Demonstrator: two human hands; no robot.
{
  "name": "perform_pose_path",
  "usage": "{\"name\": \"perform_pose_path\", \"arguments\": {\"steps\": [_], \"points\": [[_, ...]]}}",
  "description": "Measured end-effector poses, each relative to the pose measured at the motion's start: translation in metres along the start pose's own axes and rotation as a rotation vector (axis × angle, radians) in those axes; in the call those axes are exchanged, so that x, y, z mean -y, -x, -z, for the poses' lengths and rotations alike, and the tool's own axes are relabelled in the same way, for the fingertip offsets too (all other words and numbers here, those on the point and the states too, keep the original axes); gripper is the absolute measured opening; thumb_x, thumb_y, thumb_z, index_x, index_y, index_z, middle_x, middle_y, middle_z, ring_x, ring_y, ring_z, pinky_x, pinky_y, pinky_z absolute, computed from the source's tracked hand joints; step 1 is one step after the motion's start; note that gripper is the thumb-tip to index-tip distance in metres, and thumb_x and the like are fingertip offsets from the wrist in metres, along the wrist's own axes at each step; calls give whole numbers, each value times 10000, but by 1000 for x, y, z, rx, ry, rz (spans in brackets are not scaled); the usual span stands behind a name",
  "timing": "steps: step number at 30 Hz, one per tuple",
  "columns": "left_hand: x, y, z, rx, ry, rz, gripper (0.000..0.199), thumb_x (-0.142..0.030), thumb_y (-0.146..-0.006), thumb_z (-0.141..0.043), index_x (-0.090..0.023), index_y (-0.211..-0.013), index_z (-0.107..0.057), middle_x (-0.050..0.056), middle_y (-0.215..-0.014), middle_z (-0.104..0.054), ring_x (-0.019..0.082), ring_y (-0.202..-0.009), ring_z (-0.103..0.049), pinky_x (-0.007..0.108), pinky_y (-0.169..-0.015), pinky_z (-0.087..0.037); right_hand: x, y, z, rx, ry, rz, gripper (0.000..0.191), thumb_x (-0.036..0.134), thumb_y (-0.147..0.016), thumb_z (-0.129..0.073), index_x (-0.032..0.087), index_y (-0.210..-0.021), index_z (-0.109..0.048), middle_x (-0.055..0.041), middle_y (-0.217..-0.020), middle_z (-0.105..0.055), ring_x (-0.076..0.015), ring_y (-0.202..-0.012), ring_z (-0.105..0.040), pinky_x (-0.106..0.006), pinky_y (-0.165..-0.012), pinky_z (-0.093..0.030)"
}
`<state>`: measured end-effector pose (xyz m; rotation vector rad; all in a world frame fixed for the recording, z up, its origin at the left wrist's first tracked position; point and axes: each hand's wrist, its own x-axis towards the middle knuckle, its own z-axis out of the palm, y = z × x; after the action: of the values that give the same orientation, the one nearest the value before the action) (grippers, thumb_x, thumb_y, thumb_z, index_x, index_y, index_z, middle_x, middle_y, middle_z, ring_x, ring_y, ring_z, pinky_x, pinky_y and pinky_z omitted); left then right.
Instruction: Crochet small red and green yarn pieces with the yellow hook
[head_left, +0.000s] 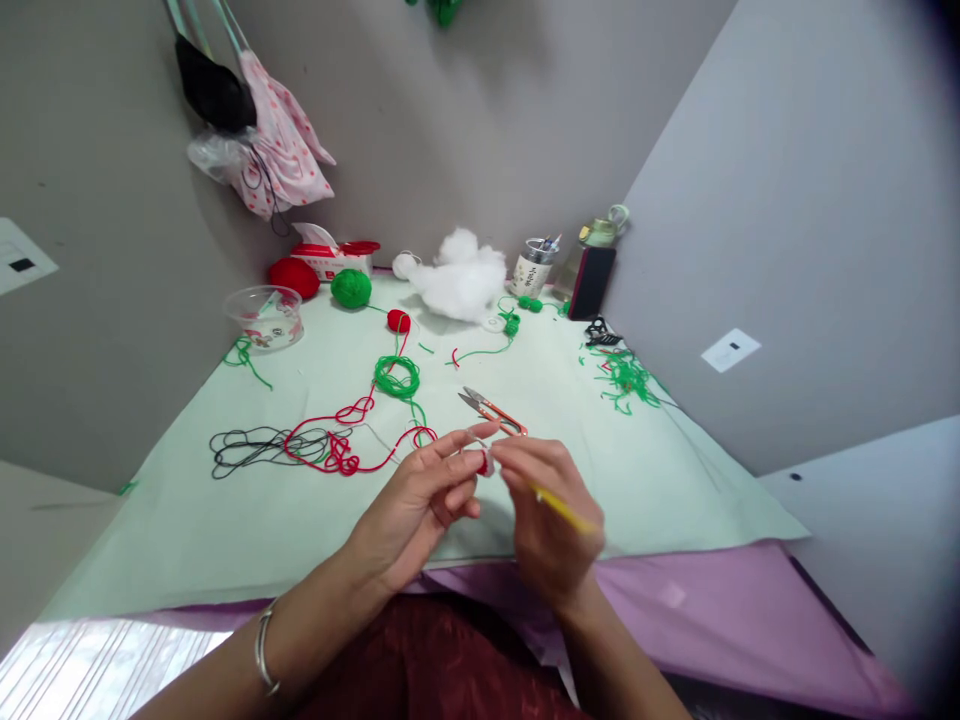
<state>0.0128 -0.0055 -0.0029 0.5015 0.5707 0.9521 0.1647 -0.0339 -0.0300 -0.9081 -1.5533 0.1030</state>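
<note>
Between the fingertips of my left hand [427,485] is a small red and white crochet piece [486,462], mostly covered by the fingers. My right hand [551,510] is closed round a crochet hook with a yellow handle [562,508], its tip end at the piece; the hand is slightly blurred. Just beyond the hands lie orange-handled thread snips [491,410]. Red yarn [345,455] trails in loops to the left of my left hand, and a coil of green yarn [397,377] rests farther back.
Black cord [255,452] lies at left. Along the back stand a clear plastic tub [274,325], a green yarn ball [351,289], white stuffing [461,280], a pen tin [534,270] and a phone [592,283] leaning on a bottle. Green yarn scraps [630,378] are heaped at right.
</note>
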Motion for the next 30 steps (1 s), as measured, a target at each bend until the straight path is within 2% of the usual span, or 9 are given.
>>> {"name": "perform_pose_path", "arguments": {"steps": [2, 4, 8, 14, 16, 18, 24, 27, 30], "points": [[-3, 0, 0, -23, 6, -11, 325, -175, -753, -926, -136, -1066, -848, -52, -705, -590, -5, -488, -366, 128, -525, -486, 1, -5, 1, -59, -182, -195, 271, 113, -1031, -590, 281, -1104, -789, -19, -911, -757, -158, -785, -691, -316, -744, -577], [-3, 1, -1, -29, -42, -72, 345, -161, -755, -920, -166, -1092, -847, -43, -748, -625, 2, -501, -408, 149, -557, -525, 3, -9, 1, -49, -323, -326, 229, 177, -1047, -590, 278, -1044, -795, -11, -885, -746, -153, -744, -670, -318, -719, -562], [0, 4, -1, 10, -135, -128, 345, -187, -799, -895, -224, -1139, -846, -22, -803, -674, 43, -582, -532, 229, -685, -613, 3, -10, -2, 25, -363, -354, 163, 232, -1023, -658, 268, -1011, -817, -25, -943, -783, -171, -863, -713, -334, -818, -572], [-2, 7, 2, 30, -163, -109, 330, -198, -814, -874, -215, -1143, -850, -18, -785, -643, 56, -608, -542, 227, -681, -603, 2, -12, 0, -3, -623, -567, 222, 333, -1072, -579, 237, -978, -756, -22, -875, -784, -140, -678, -704, -288, -654, -600], [-3, 7, 3, 10, -188, -114, 331, -203, -803, -879, -216, -1133, -852, -15, -815, -646, 55, -607, -544, 223, -664, -595, 5, -11, 3, -4, -590, -544, 243, 319, -1087, -540, 225, -975, -733, -28, -862, -782, -140, -657, -704, -290, -639, -606], [-3, 8, 3, -19, -221, -135, 342, -211, -788, -889, -220, -1128, -851, -15, -841, -647, 69, -633, -589, 222, -662, -588, 7, -8, 5, 5, -426, -435, 232, 256, -1094, -509, 233, -1033, -731, -30, -907, -784, -142, -697, -719, -298, -679, -617], [5, 9, 0, -98, -230, -210, 506, -220, -762, -928, -233, -1248, -789, -28, -841, -668, 84, -675, -624, 196, -659, -547, 1, 6, 3, 168, 159, 212, 368, 91, -1000, -615, 230, -1331, -697, -121, -1113, -781, -226, -1007, -765, -336, -794, -648], [6, 8, 1, -70, -182, -146, 562, -257, -771, -935, -207, -1302, -758, -24, -790, -670, 75, -634, -586, 189, -634, -523, -2, 8, 0, 169, 258, 252, 438, 72, -984, -641, 248, -1382, -691, -125, -1112, -753, -227, -1020, -754, -341, -797, -645], [0, 7, 3, -23, -75, -7, 519, -242, -763, -936, -152, -1251, -784, -53, -690, -580, 36, -534, -439, 162, -540, -466, 1, 3, 2, 95, 94, 88, 356, 85, -1004, -618, 285, -1263, -756, -79, -1049, -749, -198, -939, -737, -334, -785, -623]]}}
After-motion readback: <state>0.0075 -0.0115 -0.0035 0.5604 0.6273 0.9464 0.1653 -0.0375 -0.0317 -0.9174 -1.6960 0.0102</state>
